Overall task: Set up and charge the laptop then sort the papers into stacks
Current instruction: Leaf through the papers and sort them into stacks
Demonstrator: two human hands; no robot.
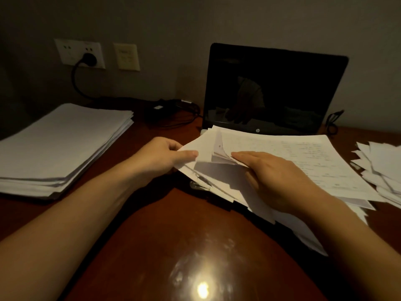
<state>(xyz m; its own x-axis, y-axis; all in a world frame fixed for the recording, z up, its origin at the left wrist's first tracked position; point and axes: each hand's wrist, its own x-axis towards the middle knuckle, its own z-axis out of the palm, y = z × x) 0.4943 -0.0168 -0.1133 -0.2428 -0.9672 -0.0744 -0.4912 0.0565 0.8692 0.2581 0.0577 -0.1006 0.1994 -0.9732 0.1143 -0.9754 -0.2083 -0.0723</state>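
The left hand pinches the corner of one sheet; the right hand, fingers straight, pins the mixed pile before the laptop on the counter. Peel slowly so a single page lifts.

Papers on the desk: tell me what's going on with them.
A person is mid-sort. The left hand pinches the corner of a few sheets lifted off the middle pile, while the right hand lies on that pile. A neat stack sits at left, a loose heap at far right. The laptop stands open behind, screen dark; a plug is in the wall socket.
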